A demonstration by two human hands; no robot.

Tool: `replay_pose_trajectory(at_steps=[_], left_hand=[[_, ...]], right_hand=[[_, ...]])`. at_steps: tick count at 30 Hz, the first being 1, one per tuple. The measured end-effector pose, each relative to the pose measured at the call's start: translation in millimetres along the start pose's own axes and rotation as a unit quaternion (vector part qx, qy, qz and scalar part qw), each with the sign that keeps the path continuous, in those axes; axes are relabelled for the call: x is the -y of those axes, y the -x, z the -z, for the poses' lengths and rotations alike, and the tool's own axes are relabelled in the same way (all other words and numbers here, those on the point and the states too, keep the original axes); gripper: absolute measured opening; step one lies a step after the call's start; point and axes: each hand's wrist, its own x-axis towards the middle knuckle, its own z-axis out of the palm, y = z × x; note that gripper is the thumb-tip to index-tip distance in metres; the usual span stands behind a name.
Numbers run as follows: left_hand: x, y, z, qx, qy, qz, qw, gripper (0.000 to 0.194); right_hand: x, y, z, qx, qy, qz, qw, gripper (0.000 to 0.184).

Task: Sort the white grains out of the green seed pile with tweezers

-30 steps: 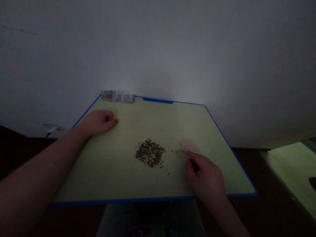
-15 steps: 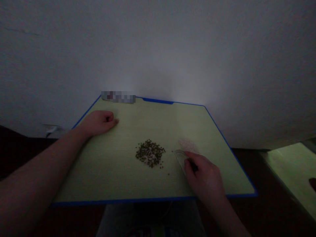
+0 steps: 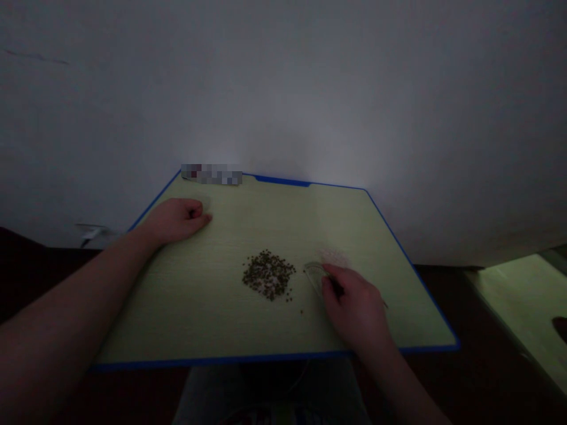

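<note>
My right hand [image 3: 357, 301] pinches a clear, curved-edged plastic piece with arc markings, which looks like a protractor [image 3: 314, 273]. Its edge touches or nearly touches the tabletop, and a small dark bean lies by its tip. Just left of it spreads a pile of small dark beans [image 3: 268, 275] with pale grains mixed in. Behind the right hand's fingers is a patch of pale rice-like grains [image 3: 335, 257], partly hidden. My left hand [image 3: 177, 221] rests on the table at the left, fingers curled into a loose fist; nothing shows in it.
The pale table [image 3: 199, 330] has a blue rim and a blue strip at its back edge. A blurred-out flat object [image 3: 211, 175] lies in the back left corner. A wall [image 3: 283, 88] rises directly behind. Another pale surface [image 3: 531, 307] stands at the right.
My right hand has moved slightly left with the protractor, nearer the bean pile. A thin dark bit now shows at the right of that hand. My left hand stays still.
</note>
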Motion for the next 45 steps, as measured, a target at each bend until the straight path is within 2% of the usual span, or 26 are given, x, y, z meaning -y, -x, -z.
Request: replay_pose_trajectory(at_steps=[5,11,15,22,29,36,45], left_hand=[[0,2,0.8,0.003,0.007,-0.004,1.0,0.038],[2,4,2.5,0.005,0.01,0.003,1.0,0.036],[4,2,0.3,0.001,0.001,0.005,1.0,0.036],[6,1,-1.9,0.008,0.002,0.001,1.0,0.038],[2,1,-1.0,0.005,-0.01,0.008,1.0,0.035],[5,1,-2.2,0.0,-0.016,0.002,1.0,0.034],[8,0,-5.6,0.001,-0.024,0.012,1.0,0.036]], right_hand=[[-5,-4,-1,0.005,0.014,-0.019,1.0,0.03],[-22,-3,4,-0.022,0.029,-0.045,0.998,0.029],[-24,-2,6,-0.013,0.006,-0.016,1.0,0.029],[-20,-9,2,0.075,-0.062,0.044,0.994,0.029],[-18,-1,14,0.169,-0.148,0.089,0.97,0.026],[-16,-6,10,0.157,-0.146,0.107,0.971,0.028],[-17,-4,9,0.196,-0.172,0.119,0.958,0.028]])
